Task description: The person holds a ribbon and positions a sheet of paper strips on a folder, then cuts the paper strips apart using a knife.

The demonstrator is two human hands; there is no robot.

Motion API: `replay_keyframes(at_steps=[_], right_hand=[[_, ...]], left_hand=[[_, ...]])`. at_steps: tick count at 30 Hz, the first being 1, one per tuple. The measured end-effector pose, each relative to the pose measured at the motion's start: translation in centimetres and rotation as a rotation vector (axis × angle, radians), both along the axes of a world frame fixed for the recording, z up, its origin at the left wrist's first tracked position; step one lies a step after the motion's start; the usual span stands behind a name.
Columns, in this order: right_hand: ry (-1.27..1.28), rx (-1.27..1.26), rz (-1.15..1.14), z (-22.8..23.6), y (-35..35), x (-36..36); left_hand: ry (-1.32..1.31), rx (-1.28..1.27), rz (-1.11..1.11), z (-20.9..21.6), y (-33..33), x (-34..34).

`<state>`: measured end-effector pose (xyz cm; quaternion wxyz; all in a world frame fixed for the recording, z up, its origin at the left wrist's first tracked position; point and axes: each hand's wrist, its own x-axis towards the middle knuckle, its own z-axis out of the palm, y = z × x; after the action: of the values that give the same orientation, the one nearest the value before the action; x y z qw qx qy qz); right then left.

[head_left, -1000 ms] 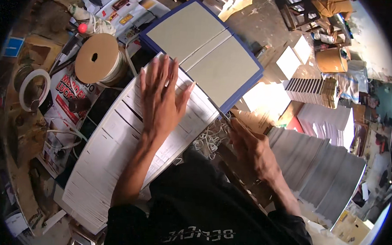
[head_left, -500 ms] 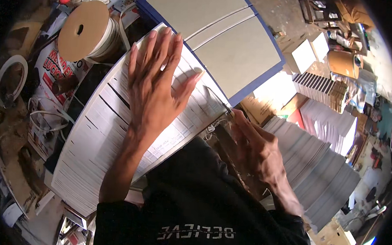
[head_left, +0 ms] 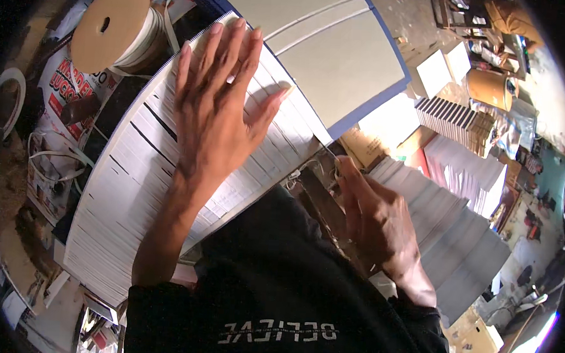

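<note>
A long row of white paper blocks (head_left: 118, 200), pressed together with thin dark gaps between them, lies aslant in front of me. My left hand (head_left: 218, 125) lies flat on its upper end, fingers stretched and thumb apart. Just past the near right corner of the row, my right hand (head_left: 382, 220) is closed round a thin metal blade (head_left: 329, 151). The blade's tip points at that corner; its handle is hidden in my fingers. Beyond the row rests an opened-out book cover (head_left: 345, 71), grey-beige inside with a blue border.
On the left stands a large cardboard-sided spool (head_left: 111, 30) of white tape, with loose loops of tape (head_left: 56, 164) below it. Tall stacks of grey-white paper (head_left: 442, 229) rise at my right. Behind them sit a pile of dark-striped books (head_left: 454, 121) and white boxes (head_left: 432, 72).
The blade has drawn back from over the row to its corner, with my right hand slightly lower. My left hand stays flat on the blocks. The whole view has shifted a little.
</note>
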<state>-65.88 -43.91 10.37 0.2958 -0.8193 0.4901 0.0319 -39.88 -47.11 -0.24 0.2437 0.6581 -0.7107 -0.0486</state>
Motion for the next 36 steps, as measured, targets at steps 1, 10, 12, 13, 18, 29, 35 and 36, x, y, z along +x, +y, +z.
replay_keyframes(at_steps=[1,10,12,13,18,29,35,36], right_hand=[[0.006,0.006,-0.003,0.5,-0.1,-0.1],[0.276,0.316,-0.092,0.7,-1.2,0.4],[0.348,0.428,-0.114,1.4,-1.0,-0.2],[0.426,0.539,-0.136,1.8,-0.8,-1.0],[-0.094,0.044,-0.286,3.5,1.2,-1.1],[-0.281,-0.028,0.006,-3.0,0.2,1.0],[-0.291,-0.039,0.015,-3.2,0.5,1.3],[-0.279,-0.032,0.011,-3.1,0.5,1.3]], left_hand=[[0.006,0.006,-0.003,0.0,0.1,0.0],[-0.036,-0.035,-0.015,0.2,0.2,-0.1],[-0.011,-0.026,-0.025,0.3,0.5,0.5],[0.020,-0.018,-0.035,0.2,0.5,0.8],[0.111,-0.022,-0.113,0.4,0.4,1.3],[0.156,0.074,-0.240,1.8,0.8,2.4],[0.133,0.053,-0.226,1.5,1.1,2.1],[0.126,0.053,-0.227,1.5,1.1,2.1]])
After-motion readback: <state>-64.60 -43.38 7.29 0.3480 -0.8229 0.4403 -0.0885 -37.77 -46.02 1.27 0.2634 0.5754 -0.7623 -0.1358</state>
